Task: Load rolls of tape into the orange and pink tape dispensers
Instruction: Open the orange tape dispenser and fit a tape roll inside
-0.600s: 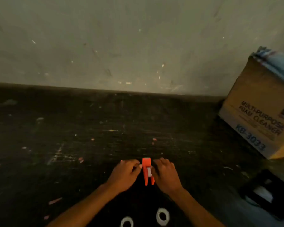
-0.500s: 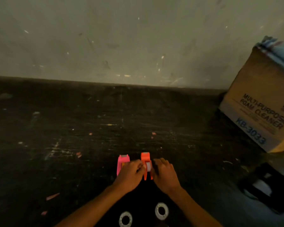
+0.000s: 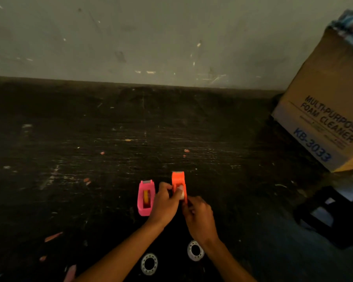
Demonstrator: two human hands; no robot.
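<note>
**Both hands on the orange dispenser, pink one waiting alongside**

The left hand [image 3: 165, 204] pinches the orange dispenser [image 3: 178, 183] at its side wall, fingers [image 3: 165, 187] curled closed around the near end, thumb pressing something pale at the opening, perhaps tape; too blurred to say. The right hand [image 3: 198, 217] is bunched closed just behind that near end; whether it holds anything, I cannot tell.

The dispenser looks like light, stiff moulded plastic, smooth enough to skid on the dark tabletop [image 3: 110, 139], so the flat side walls seem the sound place to hold it. Its long axis runs away from the fingers, grey cutter end farthest out.

Just beyond the left knuckles lies the pink dispenser [image 3: 145, 198], parallel, a yellow hub showing in its slot. Behind both wrists lie two tape rolls [image 3: 149, 263] [image 3: 195, 250], flat, thin and probably easily deformed.
</note>
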